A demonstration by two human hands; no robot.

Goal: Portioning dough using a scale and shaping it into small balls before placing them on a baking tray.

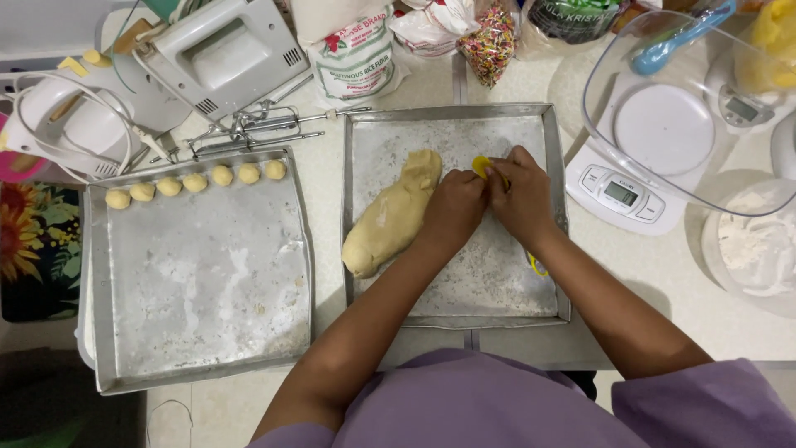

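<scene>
**Both hands closed over a small yellow piece on the right-hand tray**

The pale counter (431, 91) carries two metal trays side by side. The left tray (199, 332) is floured and holds a row of six small dough balls (196, 182) along its far edge. The right tray (464, 290) holds a long lump of dough (396, 214) lying on its left half, tilted from near left to far right.

A clear plastic bowl (663, 124) stands on a white digital scale (618, 195) at the right; its far rim is cut off by the frame edge, and a blue utensil (676, 41) rests in it. A second bowl of white flour (759, 245) at the right edge is only partly in view. A white hand mixer (224, 50) lies beyond the left tray with its metal beaters (257, 129) detached beside it. A flour bag (352, 54) and a bag of coloured sprinkles (489, 37) are cut off at the top.

The left hand (452, 207) and the right hand (522, 195) meet just beside the far end of the dough lump. Their fingers curl down together onto a small yellow object (481, 166), of which only a sliver shows. The grip of each hand is narrow and pressed to that piece; which hand actually holds it cannot be made out. A further yellow sliver (537, 265) shows beside the right forearm, mostly hidden.
</scene>
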